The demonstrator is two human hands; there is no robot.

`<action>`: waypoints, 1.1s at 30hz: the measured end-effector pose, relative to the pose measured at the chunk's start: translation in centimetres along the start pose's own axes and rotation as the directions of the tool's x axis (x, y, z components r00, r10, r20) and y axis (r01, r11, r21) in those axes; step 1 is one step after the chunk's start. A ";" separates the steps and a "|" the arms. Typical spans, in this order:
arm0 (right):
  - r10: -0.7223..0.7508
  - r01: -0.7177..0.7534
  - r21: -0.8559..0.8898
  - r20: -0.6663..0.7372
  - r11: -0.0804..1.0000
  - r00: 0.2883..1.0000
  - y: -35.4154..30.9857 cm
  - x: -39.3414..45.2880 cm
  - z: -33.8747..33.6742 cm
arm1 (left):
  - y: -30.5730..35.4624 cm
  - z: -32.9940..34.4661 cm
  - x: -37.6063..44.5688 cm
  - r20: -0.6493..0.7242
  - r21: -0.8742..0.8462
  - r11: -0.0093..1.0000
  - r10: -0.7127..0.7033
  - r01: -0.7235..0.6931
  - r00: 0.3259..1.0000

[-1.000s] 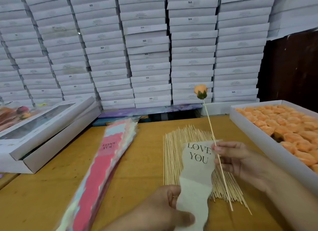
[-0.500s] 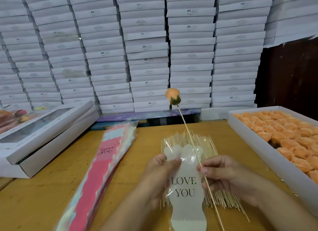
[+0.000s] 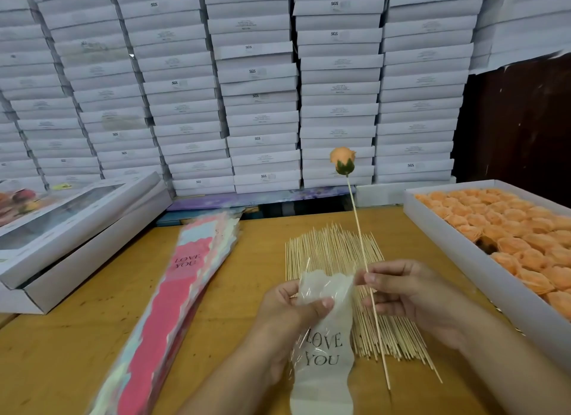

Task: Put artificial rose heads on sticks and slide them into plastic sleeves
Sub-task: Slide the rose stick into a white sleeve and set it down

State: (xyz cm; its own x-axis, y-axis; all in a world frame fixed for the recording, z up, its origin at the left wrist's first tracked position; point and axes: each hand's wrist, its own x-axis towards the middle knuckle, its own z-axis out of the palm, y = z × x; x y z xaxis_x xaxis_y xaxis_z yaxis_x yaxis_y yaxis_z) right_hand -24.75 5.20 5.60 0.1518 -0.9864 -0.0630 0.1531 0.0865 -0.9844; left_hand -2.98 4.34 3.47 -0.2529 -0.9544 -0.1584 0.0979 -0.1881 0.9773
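Rose head (image 3: 342,160), orange with a green base, already sits on the top of a thin stick (image 3: 361,244), so the mounting step for this flower looks done. The stick stands nearly upright over the table, pinched partway down between the thumb and fingers of the right hand (image 3: 411,294), its lower end hanging free below the hand. Just to the left, the left hand (image 3: 290,309) grips the upper part of a clear plastic sleeve (image 3: 324,346) printed LOVE YOU, thumb curled over its front near the frilled mouth; the right fingertips seem to touch that mouth's edge too, as if parting it, though whether it is open I cannot tell. The stick is outside the sleeve, so sliding it in is what remains for this flower. Under both hands lies a spread of bare sticks (image 3: 324,254) on the wooden table (image 3: 77,346). A stack of unused pink sleeves (image 3: 182,278) lies to the left, and a white tray (image 3: 457,244) full of orange rose heads sits to the right, so much work appears left. Stacked white boxes (image 3: 259,90) fill the background.
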 end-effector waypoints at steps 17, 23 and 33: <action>-0.338 0.326 -0.101 -0.404 0.940 0.850 -9.4 2.7 0.4 | 0.3 -0.1 -0.9 0.110 -0.044 0.995 -0.083 0.088 0.990; -0.328 0.287 -0.162 -0.388 0.944 0.861 -8.9 3.2 1.3 | 0.3 -0.4 -0.7 0.101 -0.052 0.995 -0.081 0.087 0.992; -0.261 0.221 -0.158 -0.320 0.962 0.911 -6.6 2.1 2.2 | 0.4 -0.4 -0.7 0.077 -0.070 0.992 -0.097 0.102 0.992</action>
State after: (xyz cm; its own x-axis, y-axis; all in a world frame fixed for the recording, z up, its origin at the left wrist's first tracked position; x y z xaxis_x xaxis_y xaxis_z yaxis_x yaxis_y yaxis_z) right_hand -23.25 2.82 12.35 -0.2146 -0.9655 0.1473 0.0264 -0.1565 -0.9873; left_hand -2.43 4.84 3.88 -0.3342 -0.9112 -0.2410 0.1389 -0.3005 0.9436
